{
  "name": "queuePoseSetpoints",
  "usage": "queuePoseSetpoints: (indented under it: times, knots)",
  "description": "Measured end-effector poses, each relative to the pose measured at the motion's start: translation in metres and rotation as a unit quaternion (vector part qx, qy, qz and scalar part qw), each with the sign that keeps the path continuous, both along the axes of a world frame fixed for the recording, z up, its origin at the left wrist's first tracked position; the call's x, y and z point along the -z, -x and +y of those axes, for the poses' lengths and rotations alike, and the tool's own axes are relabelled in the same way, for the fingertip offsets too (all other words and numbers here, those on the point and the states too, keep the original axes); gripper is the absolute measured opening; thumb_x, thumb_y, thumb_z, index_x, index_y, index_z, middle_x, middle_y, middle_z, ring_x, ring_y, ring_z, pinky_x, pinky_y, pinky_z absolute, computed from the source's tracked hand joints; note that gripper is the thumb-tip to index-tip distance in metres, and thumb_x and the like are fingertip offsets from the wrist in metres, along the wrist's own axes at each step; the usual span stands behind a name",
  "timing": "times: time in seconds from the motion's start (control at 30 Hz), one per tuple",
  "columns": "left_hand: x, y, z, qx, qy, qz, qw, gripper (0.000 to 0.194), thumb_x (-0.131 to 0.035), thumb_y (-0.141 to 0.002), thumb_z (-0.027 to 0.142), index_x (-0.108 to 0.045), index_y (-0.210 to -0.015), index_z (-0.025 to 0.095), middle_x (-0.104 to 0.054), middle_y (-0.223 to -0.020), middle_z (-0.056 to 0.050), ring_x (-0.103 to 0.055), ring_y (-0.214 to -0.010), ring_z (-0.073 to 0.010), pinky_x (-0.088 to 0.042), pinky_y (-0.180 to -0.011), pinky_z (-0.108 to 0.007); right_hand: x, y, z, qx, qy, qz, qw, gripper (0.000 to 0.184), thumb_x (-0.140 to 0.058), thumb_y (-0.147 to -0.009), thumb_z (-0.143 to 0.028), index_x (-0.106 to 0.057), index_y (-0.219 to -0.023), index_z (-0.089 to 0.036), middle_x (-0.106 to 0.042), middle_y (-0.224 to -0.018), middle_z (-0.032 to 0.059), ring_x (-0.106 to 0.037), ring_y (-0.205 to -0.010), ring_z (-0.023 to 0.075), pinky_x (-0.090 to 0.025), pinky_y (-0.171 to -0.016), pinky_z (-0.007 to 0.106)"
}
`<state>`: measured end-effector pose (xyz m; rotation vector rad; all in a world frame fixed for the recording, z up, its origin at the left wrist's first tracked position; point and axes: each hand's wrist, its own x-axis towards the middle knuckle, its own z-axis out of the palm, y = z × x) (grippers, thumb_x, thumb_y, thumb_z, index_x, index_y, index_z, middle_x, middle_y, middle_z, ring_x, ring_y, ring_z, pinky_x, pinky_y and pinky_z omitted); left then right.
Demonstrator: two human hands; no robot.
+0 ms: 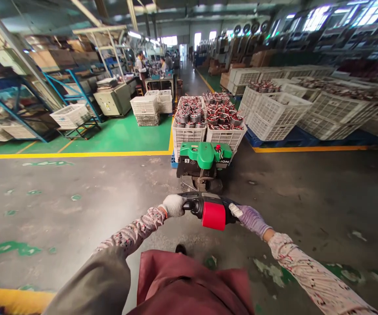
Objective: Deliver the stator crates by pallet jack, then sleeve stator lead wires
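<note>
Both my gloved hands grip the black tiller handle (205, 200) of an electric pallet truck, which has a red block (213, 215) at its middle. My left hand (174, 205), in a white glove, is wrapped round the left grip. On the right grip, my right hand (252, 219) is closed in a purple glove with a pale thumb. Ahead of the handle is the truck's green and black body (205, 154), with a red button on top. White plastic crates (189, 134) stand beyond it on a blue pallet, filled with grey motor-like parts with red and white wires.
More white crates (274, 113) stand on blue pallets to the right. At left are stacked crates (145, 105), a crate on a low cart (71, 116), a cabinet (113, 98) and blue racks. Yellow lines edge the green floor (119, 135). People (141, 68) work at benches farther back.
</note>
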<state>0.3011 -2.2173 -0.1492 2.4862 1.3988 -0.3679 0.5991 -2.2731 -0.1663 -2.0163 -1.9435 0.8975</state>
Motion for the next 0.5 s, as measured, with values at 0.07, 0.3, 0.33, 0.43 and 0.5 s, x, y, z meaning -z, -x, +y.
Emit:
queuePoseSetpoints:
  times: [0.07,0.3,0.33,0.43,0.5]
  knots:
    - [-0.001,-0.008,0.018,0.006,-0.003,0.000,1.000,0.039,-0.062,-0.071,0.024,-0.072,-0.109,0.023,-0.076,-0.098,-0.011,-0.072,-0.095,-0.0310,-0.058,-0.083,-0.038,0.000,-0.008,0.017,0.010,0.002,0.006,1.000,0.063,-0.021,-0.083,-0.071,-0.055,-0.061,-0.022,-0.059,-0.063,0.0067,-0.052,-0.061,0.0201,-0.043,-0.062,0.033]
    - [0.000,-0.041,0.067,0.038,0.003,-0.027,0.999,0.040,-0.064,-0.070,0.025,-0.071,-0.109,0.022,-0.075,-0.096,-0.012,-0.073,-0.093,-0.0314,-0.059,-0.081,-0.038,0.007,-0.050,0.068,0.073,0.058,0.125,0.988,0.075,-0.021,-0.071,-0.092,-0.041,-0.051,-0.023,-0.054,-0.053,0.0073,-0.051,-0.052,0.0187,-0.046,-0.055,0.033]
    - [0.001,-0.045,0.073,0.041,0.006,-0.032,0.999,0.038,-0.064,-0.071,0.025,-0.071,-0.108,0.022,-0.075,-0.096,-0.012,-0.073,-0.092,-0.0315,-0.059,-0.080,-0.038,0.010,-0.056,0.076,0.086,0.097,0.149,0.980,0.076,-0.020,-0.073,-0.092,-0.043,-0.050,-0.022,-0.055,-0.053,0.0082,-0.051,-0.050,0.0184,-0.046,-0.053,0.033]
    - [0.001,-0.056,0.089,0.050,0.022,-0.040,0.998,0.035,-0.064,-0.074,0.028,-0.071,-0.108,0.022,-0.075,-0.097,-0.012,-0.073,-0.093,-0.0321,-0.059,-0.080,-0.039,0.016,-0.074,0.099,0.072,0.226,0.187,0.953,0.081,-0.022,-0.079,-0.089,-0.053,-0.050,-0.020,-0.058,-0.052,0.0109,-0.052,-0.044,0.0174,-0.046,-0.048,0.031]
    - [0.000,-0.060,0.100,0.050,0.030,-0.039,0.998,0.036,-0.066,-0.075,0.031,-0.070,-0.110,0.021,-0.075,-0.098,-0.013,-0.072,-0.093,-0.0328,-0.059,-0.080,-0.040,0.016,-0.084,0.114,0.023,0.283,0.169,0.944,0.083,-0.022,-0.080,-0.088,-0.060,-0.053,-0.018,-0.060,-0.052,0.0123,-0.053,-0.041,0.0176,-0.045,-0.045,0.030]
